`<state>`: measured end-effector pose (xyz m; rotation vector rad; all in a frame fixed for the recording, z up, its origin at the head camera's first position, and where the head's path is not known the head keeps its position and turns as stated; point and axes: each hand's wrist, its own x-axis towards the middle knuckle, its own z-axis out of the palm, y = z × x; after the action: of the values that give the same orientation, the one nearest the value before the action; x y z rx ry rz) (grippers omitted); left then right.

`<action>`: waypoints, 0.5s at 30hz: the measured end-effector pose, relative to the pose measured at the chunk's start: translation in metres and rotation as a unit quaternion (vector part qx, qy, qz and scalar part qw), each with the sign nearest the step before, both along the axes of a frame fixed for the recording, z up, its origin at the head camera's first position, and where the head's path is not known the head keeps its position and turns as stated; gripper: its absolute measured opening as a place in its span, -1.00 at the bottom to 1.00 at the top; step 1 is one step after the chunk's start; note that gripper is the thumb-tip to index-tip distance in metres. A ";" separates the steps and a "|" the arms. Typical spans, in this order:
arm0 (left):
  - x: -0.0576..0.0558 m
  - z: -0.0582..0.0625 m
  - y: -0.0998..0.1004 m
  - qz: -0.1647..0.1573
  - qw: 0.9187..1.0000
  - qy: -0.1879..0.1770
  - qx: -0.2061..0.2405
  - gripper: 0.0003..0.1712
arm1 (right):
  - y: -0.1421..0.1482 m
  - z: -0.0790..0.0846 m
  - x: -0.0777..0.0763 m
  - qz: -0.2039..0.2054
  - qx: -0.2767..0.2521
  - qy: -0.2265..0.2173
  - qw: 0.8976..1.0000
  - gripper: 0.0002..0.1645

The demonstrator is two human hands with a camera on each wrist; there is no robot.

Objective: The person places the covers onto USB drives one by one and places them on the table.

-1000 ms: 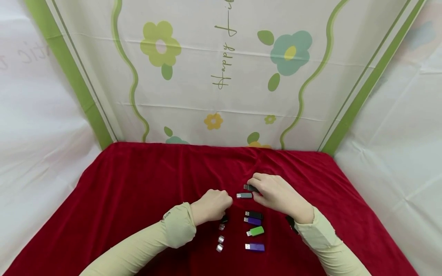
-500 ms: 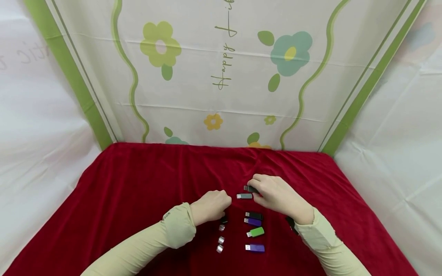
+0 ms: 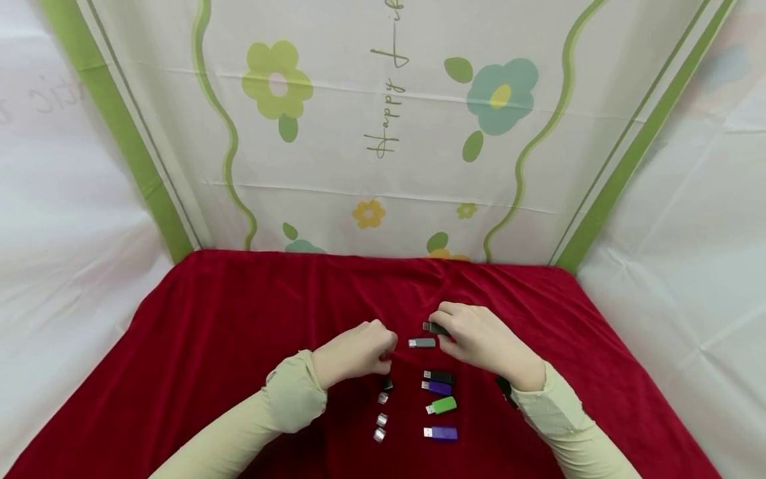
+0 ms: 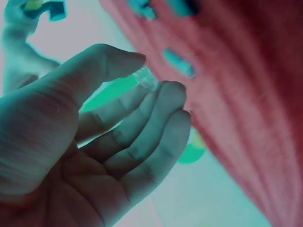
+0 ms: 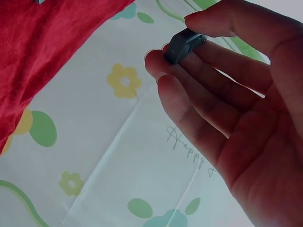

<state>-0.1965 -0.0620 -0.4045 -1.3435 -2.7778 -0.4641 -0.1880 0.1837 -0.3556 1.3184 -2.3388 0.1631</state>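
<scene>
My right hand point(image 3: 481, 338) pinches a dark USB stick point(image 5: 179, 46) between thumb and fingers, its metal plug point(image 3: 426, 326) pointing left. Facing it, my left hand point(image 3: 356, 351) holds a small clear cap point(image 4: 147, 78) between thumb tip and fingers; a gap separates the two hands. A grey USB stick point(image 3: 422, 343) lies on the red cloth just below the right hand's fingers. Beneath the left hand lies a black cap point(image 3: 387, 384), with clear caps point(image 3: 382, 420) in a column below it.
Down the cloth point(image 3: 239, 346) lie a black stick point(image 3: 441, 378), a purple stick point(image 3: 439, 388), a green stick point(image 3: 443, 404) and another purple stick point(image 3: 441, 434), plugs leftward. A black object point(image 3: 505, 389) is partly hidden by the right wrist. A flowered curtain point(image 3: 335, 133) stands behind.
My left hand has drawn slightly left and tipped up, away from the right hand. The right hand keeps its place with the dark stick. The lying sticks and caps stay put.
</scene>
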 end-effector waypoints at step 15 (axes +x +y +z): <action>0.018 0.066 -0.030 -0.036 0.959 0.129 0.248 -0.85 | 0.002 0.024 0.003 0.032 -0.036 0.015 0.999 -0.71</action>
<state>-0.1789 -0.0924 -0.3382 -1.2712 -2.2059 -0.8498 -0.1846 0.1860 -0.3318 1.3532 -2.2447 0.2428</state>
